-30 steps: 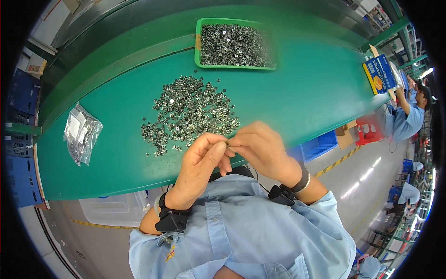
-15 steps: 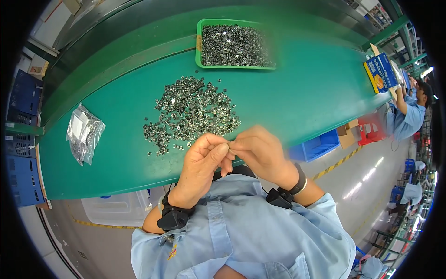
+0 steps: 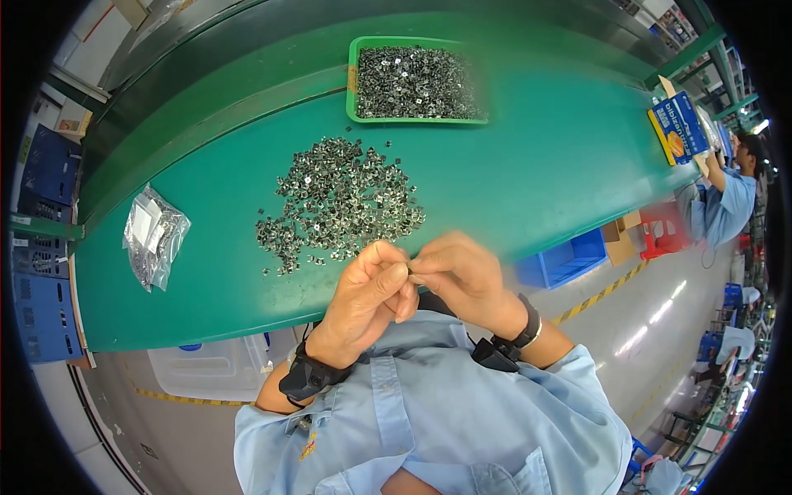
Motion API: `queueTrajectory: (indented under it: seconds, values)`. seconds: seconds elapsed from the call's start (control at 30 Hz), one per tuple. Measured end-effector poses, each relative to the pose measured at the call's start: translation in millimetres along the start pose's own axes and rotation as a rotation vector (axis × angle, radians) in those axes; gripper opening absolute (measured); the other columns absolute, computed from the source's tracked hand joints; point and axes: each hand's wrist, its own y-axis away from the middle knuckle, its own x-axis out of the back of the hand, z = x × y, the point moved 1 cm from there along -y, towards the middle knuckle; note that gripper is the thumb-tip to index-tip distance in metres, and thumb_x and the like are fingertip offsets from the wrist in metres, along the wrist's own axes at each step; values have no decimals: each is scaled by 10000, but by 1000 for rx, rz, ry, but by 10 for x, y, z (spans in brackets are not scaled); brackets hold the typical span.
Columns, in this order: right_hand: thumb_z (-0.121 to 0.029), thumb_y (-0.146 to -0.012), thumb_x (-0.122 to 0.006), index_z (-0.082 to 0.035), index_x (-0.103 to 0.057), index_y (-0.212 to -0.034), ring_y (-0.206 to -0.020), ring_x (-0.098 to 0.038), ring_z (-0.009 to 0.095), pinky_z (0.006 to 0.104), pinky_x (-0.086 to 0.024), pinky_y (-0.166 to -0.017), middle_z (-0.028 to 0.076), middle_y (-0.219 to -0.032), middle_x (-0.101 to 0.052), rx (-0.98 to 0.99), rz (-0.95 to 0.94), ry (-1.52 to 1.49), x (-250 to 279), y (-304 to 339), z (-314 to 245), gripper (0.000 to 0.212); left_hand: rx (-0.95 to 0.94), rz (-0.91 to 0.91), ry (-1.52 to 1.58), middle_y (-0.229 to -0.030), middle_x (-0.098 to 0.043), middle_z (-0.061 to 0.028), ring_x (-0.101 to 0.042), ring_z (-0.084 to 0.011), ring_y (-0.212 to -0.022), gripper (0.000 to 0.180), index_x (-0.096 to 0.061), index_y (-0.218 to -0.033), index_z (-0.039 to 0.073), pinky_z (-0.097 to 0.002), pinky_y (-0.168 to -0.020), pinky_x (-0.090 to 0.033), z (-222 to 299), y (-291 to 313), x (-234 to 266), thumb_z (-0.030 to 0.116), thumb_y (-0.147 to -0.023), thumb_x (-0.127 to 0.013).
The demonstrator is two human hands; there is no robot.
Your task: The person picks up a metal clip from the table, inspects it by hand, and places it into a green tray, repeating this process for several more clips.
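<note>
My left hand (image 3: 367, 297) and my right hand (image 3: 462, 276) meet fingertip to fingertip just above the near edge of the green table (image 3: 536, 181). Together they pinch one small metal part (image 3: 409, 267), mostly hidden by the fingers. Just beyond the hands lies a loose pile of small shiny metal parts (image 3: 338, 198) on the table. Both wrists wear dark bands.
A green tray (image 3: 355, 78) full of the same metal parts stands at the back. A clear plastic bag (image 3: 153, 235) lies at the left. Blue crates (image 3: 569, 256) and a white bin (image 3: 206, 367) sit under the table. Another person (image 3: 730, 198) works at the far right.
Both hands stay pinched together over the table edge; they have hardly shifted. The pile and tray are unchanged.
</note>
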Motion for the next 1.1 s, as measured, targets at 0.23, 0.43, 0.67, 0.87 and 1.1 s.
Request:
queueTrajectory:
  seconds: [0.23,0.43,0.67,0.87,1.1]
  values:
    - [20,-726,-693,-43,-607,-890,-711,-587,213,295,-469,-587,78,-835,-609,73,-58,135,68,-15,67,196,-29,121,-322,-693,-541,-46,-467,-134,-509,146,-495,-936,72,-265,-447,-358,25,-10,-18,213,-921,-532]
    - [13,-738,-680,-39,-602,-889,-714,-589,219,303,-474,-595,80,-834,-604,70,-23,72,48,-29,46,178,0,105,-138,-675,-559,-65,-510,-137,-537,155,-506,-913,59,-266,-489,-395,67,3,-94,212,-933,-511]
    - [16,-757,-666,-44,-596,-903,-726,-586,231,321,-470,-641,89,-853,-605,19,-28,-37,22,-27,20,172,59,-3,73,-673,-563,-66,-498,-153,-531,151,-505,-911,62,-287,-490,-379,21,2,-29,212,-933,-510]
    - [17,-766,-655,-44,-589,-905,-715,-586,235,328,-474,-639,92,-839,-598,81,-63,-3,0,-74,32,166,2,-18,15,-675,-537,-38,-446,-130,-496,153,-499,-919,82,-275,-458,-347,20,-1,-15,232,-922,-531]
    - [27,-766,-649,-43,-579,-893,-704,-584,236,334,-475,-636,94,-825,-588,102,-83,-7,-21,-89,54,160,-21,24,-131,-668,-531,-40,-477,-134,-502,155,-477,-898,78,-273,-463,-381,101,11,-31,220,-922,-533]
